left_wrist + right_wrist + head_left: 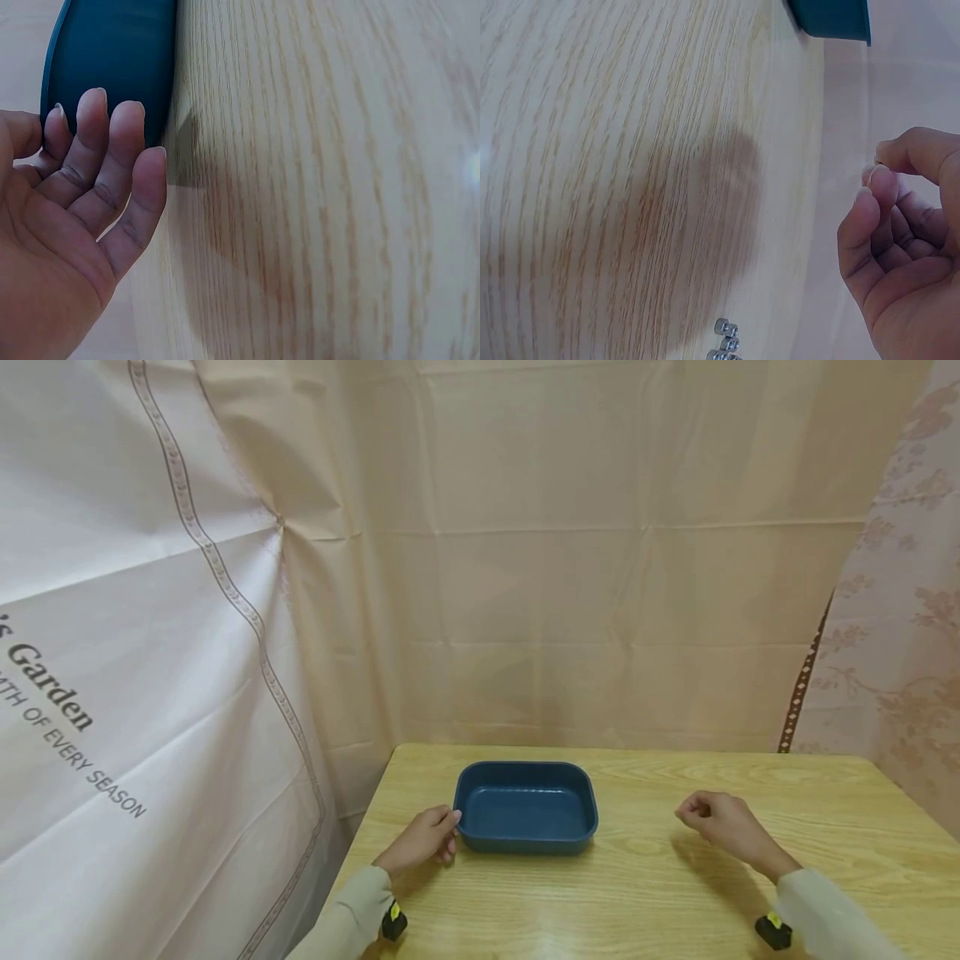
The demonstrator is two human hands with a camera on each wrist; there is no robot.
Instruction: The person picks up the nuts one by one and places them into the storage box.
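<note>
A dark blue rectangular dish [527, 810] with rounded corners stands on the wooden table, nothing visible inside it. My left hand [424, 842] is at its left side, with thumb and forefinger pinching the rim. The other left fingers [126, 124] are loosely bent beside the dish's outer wall [120, 45]. To the right of the dish, my right hand [726, 827] hovers over the table. Its fingers are curled, with thumb and fingertips [865, 210] drawn together; I see nothing between them. Several small shiny metal pieces [727, 343] lie on the table in the right wrist view.
The light wood table [637, 902] ends at a beige hanging cloth [540, 568] behind the dish. A white printed cloth [150, 693] hangs on the left and a floral one [900, 610] on the right. Each wrist carries a small black device [393, 922].
</note>
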